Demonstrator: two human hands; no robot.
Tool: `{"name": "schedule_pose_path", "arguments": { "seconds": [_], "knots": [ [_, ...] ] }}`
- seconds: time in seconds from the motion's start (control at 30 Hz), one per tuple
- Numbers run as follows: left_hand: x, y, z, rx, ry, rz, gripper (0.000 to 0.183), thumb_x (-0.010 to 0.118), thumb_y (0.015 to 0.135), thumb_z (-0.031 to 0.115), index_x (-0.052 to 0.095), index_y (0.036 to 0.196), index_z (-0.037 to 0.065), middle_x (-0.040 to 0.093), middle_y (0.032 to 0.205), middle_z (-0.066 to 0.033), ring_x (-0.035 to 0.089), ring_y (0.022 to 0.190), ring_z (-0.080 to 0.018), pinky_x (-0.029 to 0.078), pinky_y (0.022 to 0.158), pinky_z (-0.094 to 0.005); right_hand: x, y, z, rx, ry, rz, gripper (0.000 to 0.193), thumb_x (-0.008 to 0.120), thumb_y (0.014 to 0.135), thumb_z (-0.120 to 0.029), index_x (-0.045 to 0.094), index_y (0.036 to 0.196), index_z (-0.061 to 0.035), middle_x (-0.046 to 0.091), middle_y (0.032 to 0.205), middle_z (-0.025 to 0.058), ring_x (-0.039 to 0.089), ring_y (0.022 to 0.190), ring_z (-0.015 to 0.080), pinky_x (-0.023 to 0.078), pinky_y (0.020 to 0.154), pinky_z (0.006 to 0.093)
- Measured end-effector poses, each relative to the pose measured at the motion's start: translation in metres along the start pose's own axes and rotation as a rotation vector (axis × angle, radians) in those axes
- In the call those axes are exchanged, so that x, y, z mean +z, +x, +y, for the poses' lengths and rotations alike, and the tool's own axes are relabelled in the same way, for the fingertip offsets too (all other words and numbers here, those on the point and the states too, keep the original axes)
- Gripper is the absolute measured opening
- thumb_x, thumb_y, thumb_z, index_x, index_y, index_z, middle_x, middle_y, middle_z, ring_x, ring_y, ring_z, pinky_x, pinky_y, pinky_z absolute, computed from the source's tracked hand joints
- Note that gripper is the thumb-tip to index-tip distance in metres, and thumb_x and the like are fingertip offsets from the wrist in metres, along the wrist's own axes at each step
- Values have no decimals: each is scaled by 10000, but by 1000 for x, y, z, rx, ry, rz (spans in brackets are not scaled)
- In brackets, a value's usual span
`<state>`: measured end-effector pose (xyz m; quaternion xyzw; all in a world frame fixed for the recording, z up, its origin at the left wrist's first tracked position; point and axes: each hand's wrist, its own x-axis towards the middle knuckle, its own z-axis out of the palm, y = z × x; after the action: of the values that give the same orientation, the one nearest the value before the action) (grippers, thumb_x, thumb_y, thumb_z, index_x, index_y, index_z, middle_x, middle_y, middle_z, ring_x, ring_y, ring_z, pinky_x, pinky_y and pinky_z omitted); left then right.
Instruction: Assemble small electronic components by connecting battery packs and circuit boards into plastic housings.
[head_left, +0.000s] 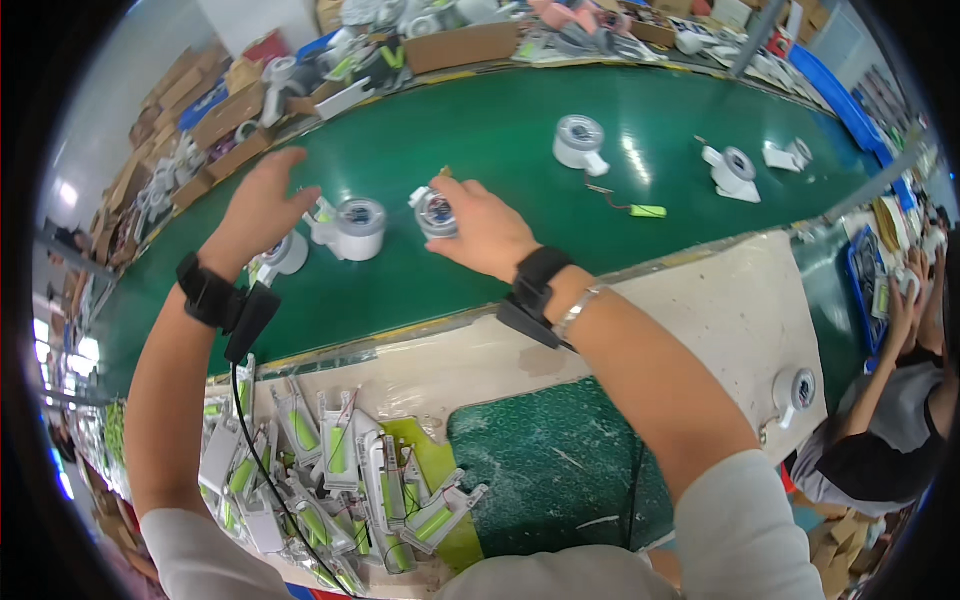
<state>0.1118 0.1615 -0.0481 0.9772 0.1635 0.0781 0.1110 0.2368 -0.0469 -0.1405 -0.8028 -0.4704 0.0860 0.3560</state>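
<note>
My right hand [485, 228] is closed around a white round housing [437, 215] with a grey ring and dark parts inside, over the green belt. My left hand [262, 208] is stretched over the belt with thumb and fingers apart. Its thumb is close to another white round housing [360, 230] with a short side arm; whether they touch I cannot tell. Partly hidden below that hand is a further white housing [287, 255]. Both wrists wear black straps with dark modules, and a cable hangs from the left one.
Farther right on the belt [490, 120] lie several similar housings [579, 142] and a green battery [648, 211] on wires. On the near bench is a pile of white handle shells [340, 455] with green batteries, beside a dark green mat [560, 470]. Boxes [462, 46] line the far side. A co-worker [890, 430] works at right.
</note>
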Motion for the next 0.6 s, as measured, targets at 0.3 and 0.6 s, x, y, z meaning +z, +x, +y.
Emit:
{"name": "schedule_pose_path", "arguments": {
  "seconds": [0.3,0.6],
  "knots": [
    [-18,-46,97,-255,-896,-336,449,446,885,372,479,1121,-8,574,979,-90,554,817,-154,441,742,-276,-66,-88,-74,-462,174,98,631,715,573,-75,453,1146,-89,504,1028,127,506,949,310,424,795,351],
    [-83,-156,153,191,-911,-107,291,482,880,245,536,1056,20,559,750,-32,525,648,-58,423,577,-176,-104,-181,-120,-672,228,8,729,770,561,-106,415,1195,-44,467,1194,128,465,1091,263,369,919,356]
  ]
}}
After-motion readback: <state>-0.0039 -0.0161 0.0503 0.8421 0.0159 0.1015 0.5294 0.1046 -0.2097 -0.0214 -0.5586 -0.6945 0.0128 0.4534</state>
